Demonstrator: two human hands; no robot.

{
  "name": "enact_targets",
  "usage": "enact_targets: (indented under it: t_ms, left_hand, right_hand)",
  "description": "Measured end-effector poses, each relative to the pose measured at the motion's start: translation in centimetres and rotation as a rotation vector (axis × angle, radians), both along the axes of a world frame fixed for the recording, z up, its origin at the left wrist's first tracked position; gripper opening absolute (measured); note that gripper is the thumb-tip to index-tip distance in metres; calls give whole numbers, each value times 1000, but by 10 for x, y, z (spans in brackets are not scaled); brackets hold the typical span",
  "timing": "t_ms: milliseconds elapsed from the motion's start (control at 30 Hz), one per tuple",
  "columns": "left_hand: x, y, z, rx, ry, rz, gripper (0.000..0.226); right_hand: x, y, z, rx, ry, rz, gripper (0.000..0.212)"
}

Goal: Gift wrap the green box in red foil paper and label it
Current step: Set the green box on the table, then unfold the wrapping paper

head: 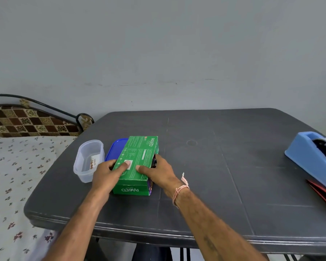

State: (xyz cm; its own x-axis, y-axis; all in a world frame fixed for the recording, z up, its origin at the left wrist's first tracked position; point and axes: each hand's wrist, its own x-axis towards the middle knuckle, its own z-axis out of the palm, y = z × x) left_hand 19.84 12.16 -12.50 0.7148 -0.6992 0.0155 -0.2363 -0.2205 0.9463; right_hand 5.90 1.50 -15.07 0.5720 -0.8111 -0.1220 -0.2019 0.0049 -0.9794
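Green cardboard fills the middle of the scene: the green box (137, 162), printed with the word PASEO on its top and near end, lies flat on a dark grey plastic table (215, 176), left of the table's centre, its long axis running away from the person.

Both hands hold it. The left hand (106, 176) grips the left long side, its thumb laid across the top face and its fingers curled at the edge. The right hand (158, 171) grips the right long side in the same way, thumb on top and fingers wrapped down the side. A pink and white thread band (181, 189) circles the right wrist.

Just behind the left hand, a blue lid (114, 149) lies flat on the table, partly hidden by the box. A clear plastic container (88, 159) stands upright just left of it, near the table's edge, with a small printed item inside, too small to make out.

Well apart, at the table's right edge, sits a light blue tape dispenser (309, 157) loaded with a roll. Red foil paper (324, 194) shows beside it at the frame's right border, its near end seemingly tucked under the dispenser.

Left of the table stands a bed (17, 176) with a floral sheet and a checked headboard (26, 121) against a plain pale wall (158, 44).
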Motion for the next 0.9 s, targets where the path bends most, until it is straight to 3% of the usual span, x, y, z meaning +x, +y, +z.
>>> enact_targets:
  t_ms: [133, 167, 233, 267, 333, 367, 467, 633, 767, 900]
  left_hand:
    - [2, 0, -1, 63, -40, -4, 25]
    - [2, 1, -1, 111, -127, 17, 36]
    - [-2, 4, 0, 212, -499, 124, 60]
    - [-9, 3, 3, 194, -672, 176, 64]
    - [-32, -4, 12, 64, -795, 156, 58]
    - [-44, -10, 18, 17, -738, 72, 55]
    - [-92, -45, 21, 44, -432, -218, 48]
    - [-197, -110, 8, 105, -308, -495, 46]
    - [-288, -151, -1, 155, 18, -683, 42]
    - [-371, -182, -6, 235, 160, -789, 33]
  right_hand:
    - [-5, 1, 3, 27, -21, 21, 56]
    - [-10, 2, 6, 49, -35, 34, 53]
    - [-24, 1, 10, 48, -27, 52, 49]
    - [-34, 0, 15, 29, -10, 42, 53]
    - [-59, -6, 23, -45, 61, -20, 89]
    - [-72, -9, 27, -84, 93, -44, 97]
    - [-133, -17, 47, -228, 171, -152, 84]
    - [-262, -37, 66, -506, 412, -468, 76]
    - [-355, -57, 72, -687, 640, -829, 80]
    - [-428, -76, 66, -506, 716, -958, 90]
